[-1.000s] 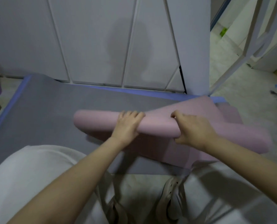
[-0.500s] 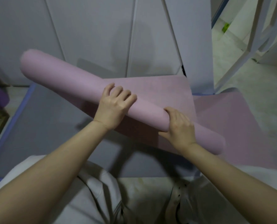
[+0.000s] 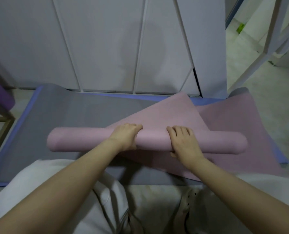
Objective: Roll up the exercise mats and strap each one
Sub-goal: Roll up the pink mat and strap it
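A pink exercise mat (image 3: pixel 83 141) is partly rolled into a long tube lying level across the middle of the view. Its loose end (image 3: pixel 165 114) spreads out beyond the roll toward the wall and to the right. My left hand (image 3: pixel 126 137) grips the roll near its middle, fingers curled over the top. My right hand (image 3: pixel 182 142) grips it just to the right, fingers over the top and thumb underneath. Beneath it lies a flat grey mat (image 3: pixel 69 114) with a blue edge. No strap is in view.
White cabinet doors (image 3: pixel 106 44) stand right behind the mats. A purple object on a gold metal frame (image 3: pixel 0 119) sits at the left. Pale tiled floor (image 3: pixel 266 98) opens to the right, with a white frame above it. My knees and shoes are below.
The roll was lifted and tilted with its left end high half a second ago; it has come down level over the grey mat, both hands still on it.
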